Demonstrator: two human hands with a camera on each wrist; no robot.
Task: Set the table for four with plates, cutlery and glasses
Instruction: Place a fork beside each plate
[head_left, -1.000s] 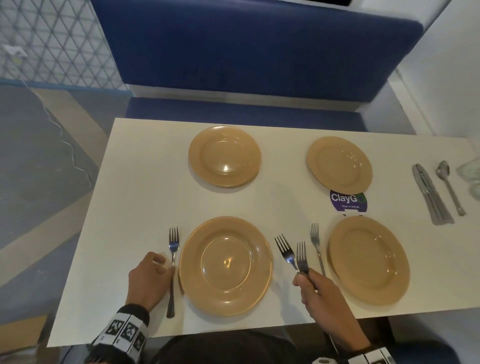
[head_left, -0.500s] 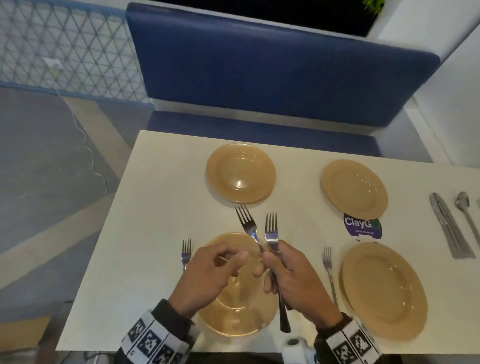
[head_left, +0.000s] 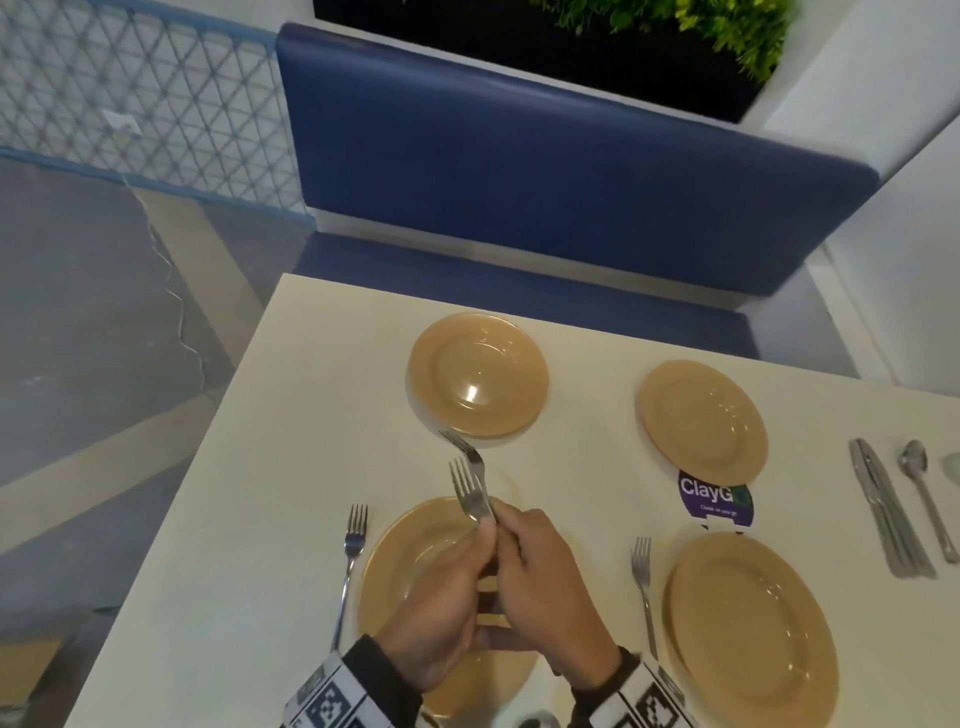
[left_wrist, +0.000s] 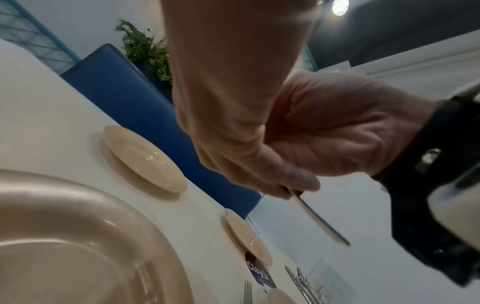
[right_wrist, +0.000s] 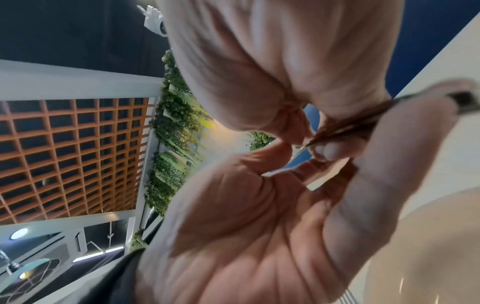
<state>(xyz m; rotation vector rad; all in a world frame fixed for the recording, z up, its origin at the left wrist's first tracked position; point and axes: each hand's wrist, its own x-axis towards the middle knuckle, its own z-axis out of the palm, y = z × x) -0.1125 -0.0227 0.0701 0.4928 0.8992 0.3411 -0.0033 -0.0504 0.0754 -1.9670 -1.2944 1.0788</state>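
both hands together above the near-left plate (head_left: 415, 566), at about 6 o'clock on the table (head_left: 291, 467). left hand (head_left: 441, 597) curled, fingertips pinching the necks of two forks (head_left: 470, 483); right hand (head_left: 550, 592) curled round the same handles from the 3 o'clock side. tines fanned toward 11 and 12 o'clock, just short of the far-left plate (head_left: 478, 375). from the left wrist, one handle end (left_wrist: 322, 222) poking out below the right hand (left_wrist: 324, 131), clear of the table. from the right wrist, fork metal (right_wrist: 415, 102) caught between fingertips (right_wrist: 330, 151) of the left hand, blurred. four tan plates in a square: near-left under the hands, far-left at 12 o'clock of it, far-right plate (head_left: 701, 421) and near-right plate (head_left: 753, 634) toward 3 o'clock. one fork (head_left: 350, 566) flat at 9 o'clock of the near-left plate, just beside its rim, tines toward 12; another fork (head_left: 644, 587) flat at 9 o'clock of the near-right plate, likewise. purple round sticker (head_left: 716, 501) between the two right-hand plates, partly under the far one. knives (head_left: 883, 509) bundled near the 3 o'clock edge, a spoon (head_left: 922, 493) just beside them, apart. blue bench (head_left: 545, 171) beyond the 12 o'clock edge.
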